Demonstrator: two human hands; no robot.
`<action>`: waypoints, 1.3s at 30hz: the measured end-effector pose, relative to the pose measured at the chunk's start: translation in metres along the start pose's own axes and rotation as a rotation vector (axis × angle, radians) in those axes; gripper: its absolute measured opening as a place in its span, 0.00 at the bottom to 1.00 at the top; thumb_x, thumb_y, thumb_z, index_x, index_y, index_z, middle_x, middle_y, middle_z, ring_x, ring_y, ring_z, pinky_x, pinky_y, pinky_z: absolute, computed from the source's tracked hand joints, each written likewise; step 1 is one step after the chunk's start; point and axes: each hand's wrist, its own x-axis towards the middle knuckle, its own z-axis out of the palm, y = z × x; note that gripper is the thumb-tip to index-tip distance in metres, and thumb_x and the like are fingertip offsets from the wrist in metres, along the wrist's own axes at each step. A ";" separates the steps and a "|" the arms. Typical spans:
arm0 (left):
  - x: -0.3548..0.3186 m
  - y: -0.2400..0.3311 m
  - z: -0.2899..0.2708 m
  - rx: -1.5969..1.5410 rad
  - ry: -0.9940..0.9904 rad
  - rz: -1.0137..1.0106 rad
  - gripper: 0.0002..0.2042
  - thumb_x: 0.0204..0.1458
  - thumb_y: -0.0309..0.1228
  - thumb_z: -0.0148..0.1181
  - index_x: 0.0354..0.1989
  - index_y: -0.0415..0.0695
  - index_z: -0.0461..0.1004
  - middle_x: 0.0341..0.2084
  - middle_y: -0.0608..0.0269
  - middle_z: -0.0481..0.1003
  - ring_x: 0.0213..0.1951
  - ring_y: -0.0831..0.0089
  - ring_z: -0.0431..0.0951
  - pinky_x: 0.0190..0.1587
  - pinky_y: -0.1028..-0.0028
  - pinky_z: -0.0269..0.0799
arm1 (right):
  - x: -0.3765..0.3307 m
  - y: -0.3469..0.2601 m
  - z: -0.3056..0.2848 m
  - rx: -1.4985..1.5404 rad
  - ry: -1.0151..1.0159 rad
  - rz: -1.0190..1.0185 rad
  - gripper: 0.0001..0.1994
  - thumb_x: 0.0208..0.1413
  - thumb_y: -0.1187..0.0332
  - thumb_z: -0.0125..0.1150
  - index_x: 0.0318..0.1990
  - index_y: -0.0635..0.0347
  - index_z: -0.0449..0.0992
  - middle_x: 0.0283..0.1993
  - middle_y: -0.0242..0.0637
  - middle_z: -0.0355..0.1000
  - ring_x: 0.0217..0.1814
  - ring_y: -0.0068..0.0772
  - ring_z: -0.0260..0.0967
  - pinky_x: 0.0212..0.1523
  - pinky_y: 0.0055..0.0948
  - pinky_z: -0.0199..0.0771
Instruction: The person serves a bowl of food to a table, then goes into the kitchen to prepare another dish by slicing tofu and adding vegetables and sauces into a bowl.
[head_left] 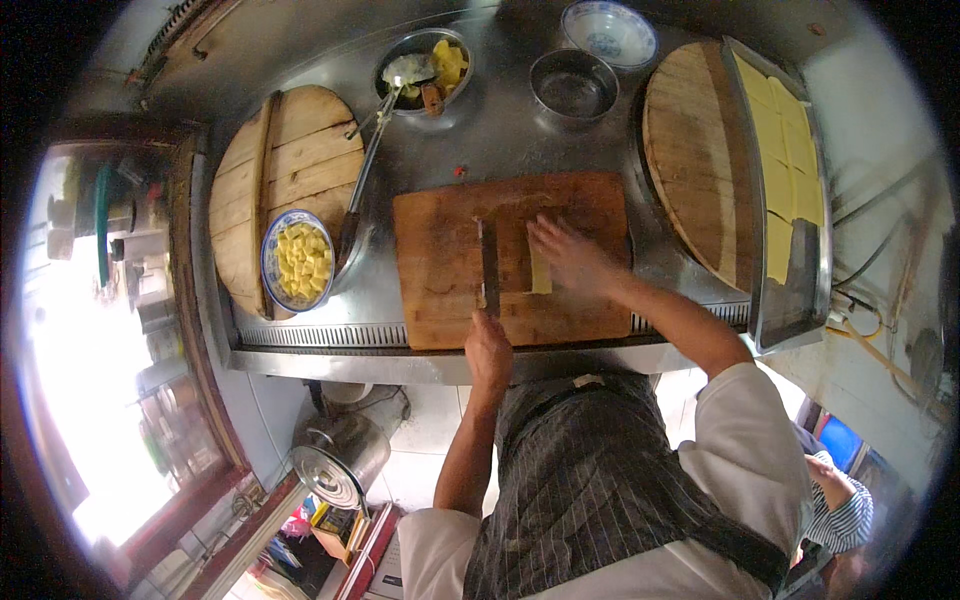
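Observation:
My left hand [488,352] is closed around the handle of a knife [490,262], whose blade lies lengthwise over a wooden cutting board [430,270]. To the right of the blade my right hand [572,258] is spread out, slightly blurred. Its fingers reach over the upper part of a pale yellow strip [541,276] on the board, which looks like a soft slab of food. Whether the fingers press on the strip I cannot tell. Left of the board, a blue-rimmed bowl [272,262] holds yellow cubes [303,260].
Round wooden lids [312,130] [690,150] flank the board. A metal tray [765,325] with yellow square slabs [778,120] lies far right. At the back stand a steel bowl [462,88] with yellow pieces and a ladle, a dark metal bowl [573,88] and a patterned bowl [612,38]. Another person [838,510] is behind, lower right.

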 end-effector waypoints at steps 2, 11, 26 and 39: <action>0.000 0.018 0.004 0.211 -0.003 0.117 0.06 0.56 0.29 0.44 0.33 0.39 0.59 0.25 0.40 0.70 0.28 0.40 0.72 0.27 0.52 0.66 | -0.009 -0.015 0.007 0.027 -0.062 0.065 0.31 0.57 0.57 0.50 0.65 0.59 0.52 0.72 0.39 0.39 0.75 0.41 0.30 0.72 0.39 0.34; -0.023 0.076 0.043 0.353 0.017 0.067 0.15 0.61 0.35 0.37 0.40 0.34 0.64 0.28 0.41 0.73 0.33 0.46 0.75 0.30 0.54 0.69 | -0.001 0.005 0.052 0.114 0.224 0.012 0.16 0.53 0.65 0.54 0.49 0.59 0.71 0.61 0.44 0.59 0.65 0.47 0.52 0.65 0.42 0.53; -0.025 0.079 0.064 0.314 -0.023 -0.096 0.14 0.59 0.35 0.41 0.43 0.34 0.63 0.36 0.37 0.71 0.39 0.41 0.73 0.37 0.54 0.70 | -0.005 0.005 0.037 0.399 0.388 0.014 0.13 0.46 0.73 0.57 0.42 0.61 0.72 0.57 0.48 0.60 0.63 0.52 0.54 0.63 0.43 0.58; -0.009 0.025 0.073 -0.157 0.034 -0.094 0.08 0.57 0.30 0.41 0.34 0.36 0.58 0.24 0.40 0.69 0.29 0.46 0.70 0.32 0.55 0.65 | -0.002 0.004 0.055 0.315 0.402 0.070 0.16 0.45 0.74 0.59 0.45 0.64 0.70 0.59 0.50 0.59 0.65 0.48 0.53 0.62 0.40 0.60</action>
